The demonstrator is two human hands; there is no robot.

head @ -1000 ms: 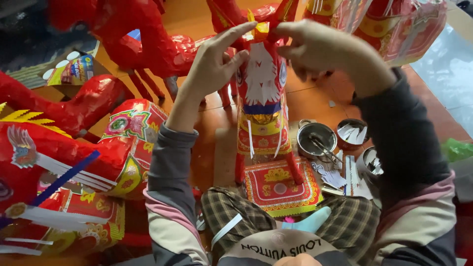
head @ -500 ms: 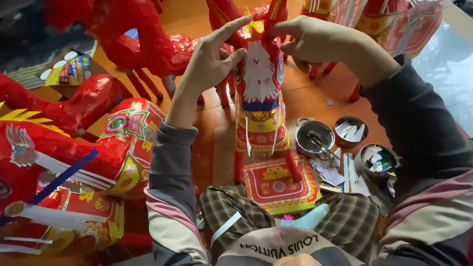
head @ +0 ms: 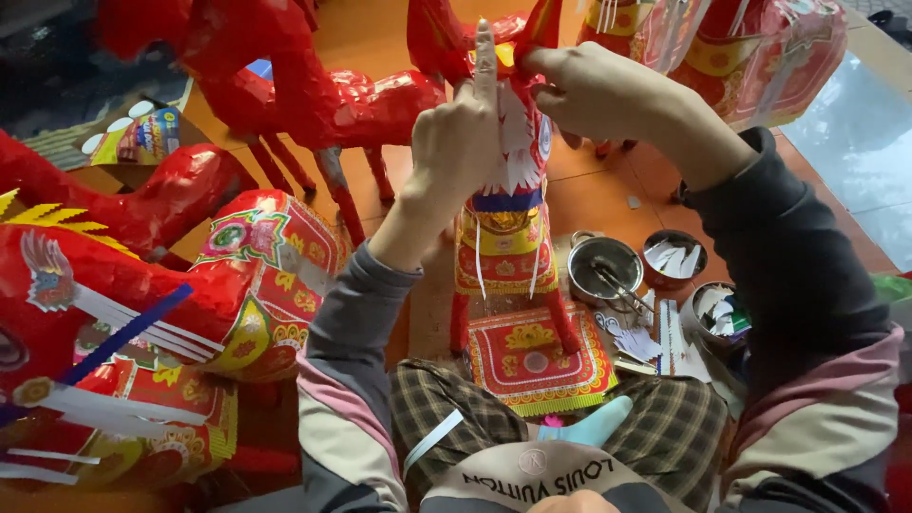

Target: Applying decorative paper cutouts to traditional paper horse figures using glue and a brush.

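paper horse (head: 508, 204) stands upright between our hands, its feet on a red and gold patterned mat (head: 537, 356) just below our wrists. our left hand (head: 461, 138) presses its flank, forefinger raised along the neck; our right hand (head: 594, 90) pinches something small at the head, what exactly we cannot tell. we judge the dressing well along: glossy crinkled red skin, white fringe, printed saddle cloth already on, the head trim apparently unfinished. right of our right arm sit a steel bowl (head: 603, 266) and tins of white paper cutouts (head: 670, 258). finished red horses (head: 275, 90) crowd beyond our left hand.
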